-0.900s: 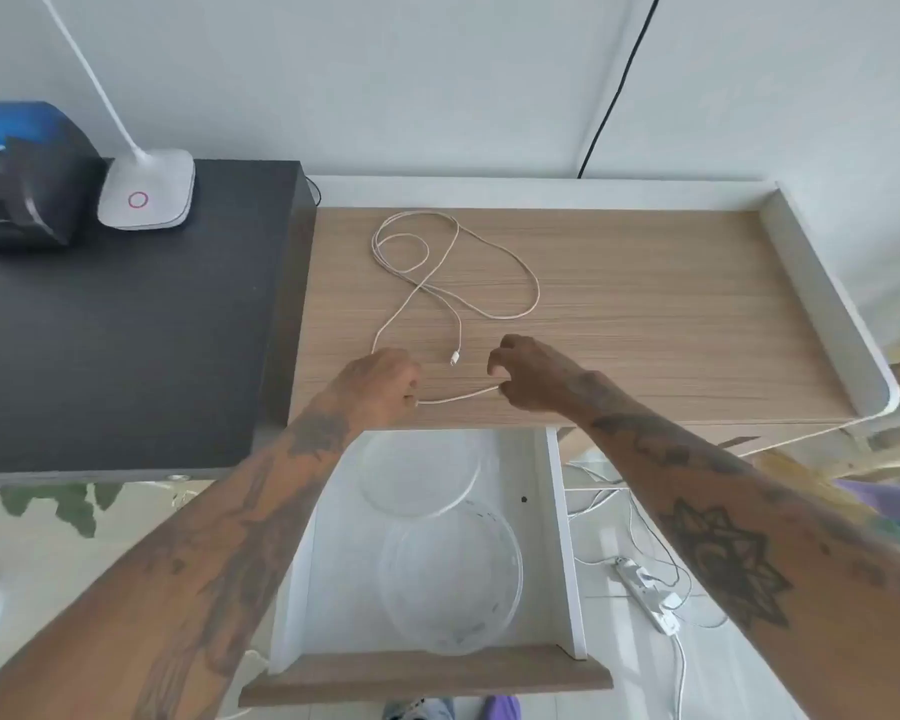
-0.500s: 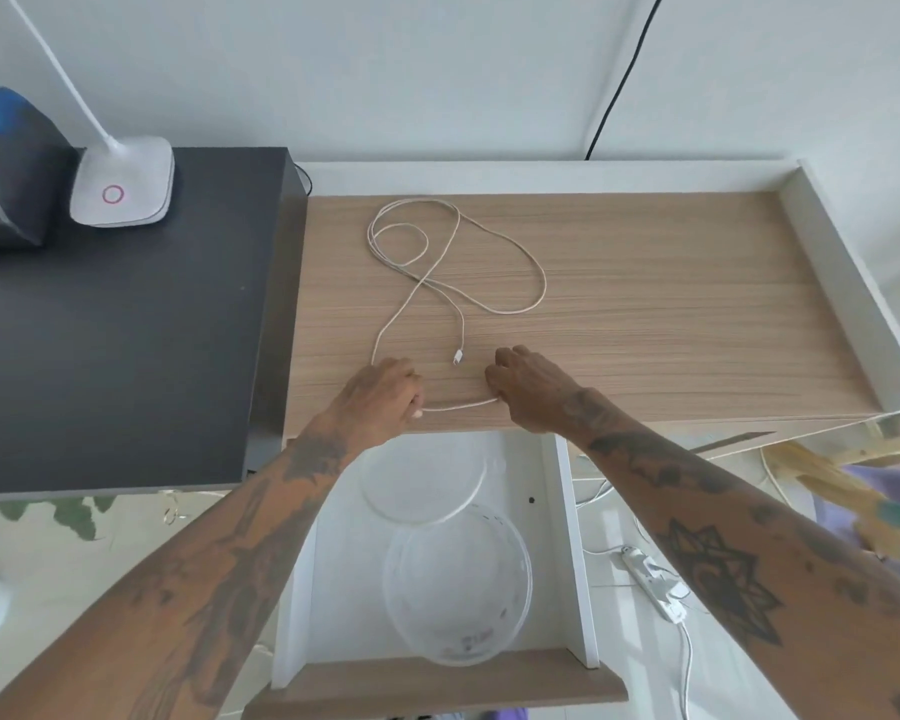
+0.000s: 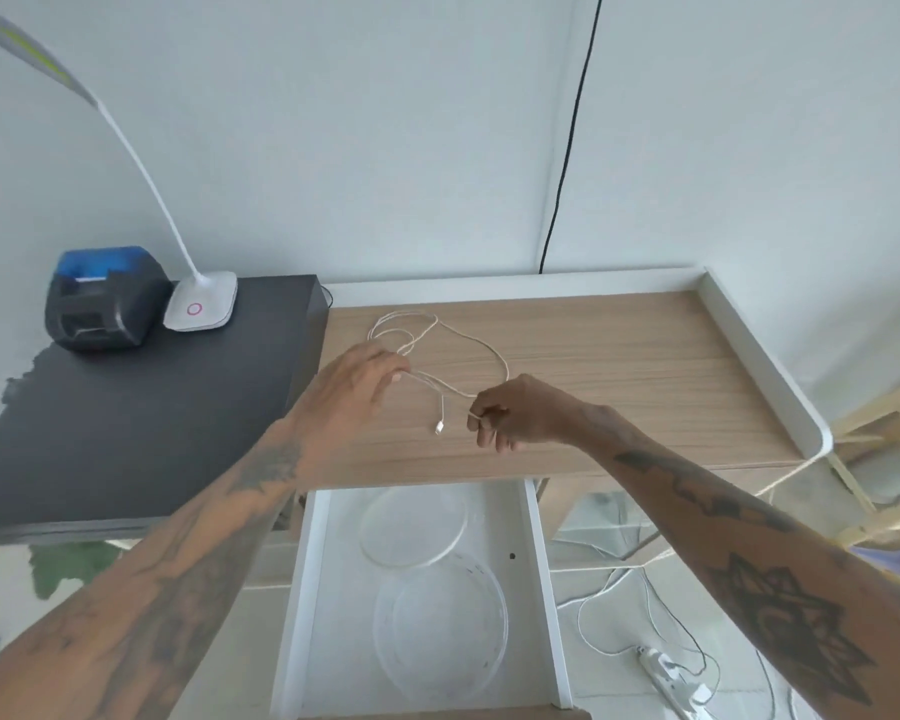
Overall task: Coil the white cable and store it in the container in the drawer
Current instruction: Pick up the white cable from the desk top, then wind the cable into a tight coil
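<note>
The white cable [image 3: 481,343] lies in loose loops on the wooden desk top [image 3: 619,366]. My left hand [image 3: 357,379] pinches one strand of it near the loops. My right hand [image 3: 510,413] is closed on the cable a short way to the right, and a taut stretch runs between the two hands. One plug end [image 3: 439,427] dangles just above the wood between them. Below the desk the white drawer [image 3: 539,574] stands open, holding a clear round container [image 3: 440,634] and its clear lid [image 3: 411,524] behind it.
A black table [image 3: 141,413] adjoins on the left, carrying a white desk lamp [image 3: 201,304] and a black and blue device [image 3: 102,298]. The desk has a raised white rim [image 3: 765,366]. A power strip [image 3: 671,678] and cords lie on the floor at the right.
Both hands lifted off the desk's front edge and moved up and back with the cable; the plug end now hangs between them. The camera tilted up, showing more wall.
</note>
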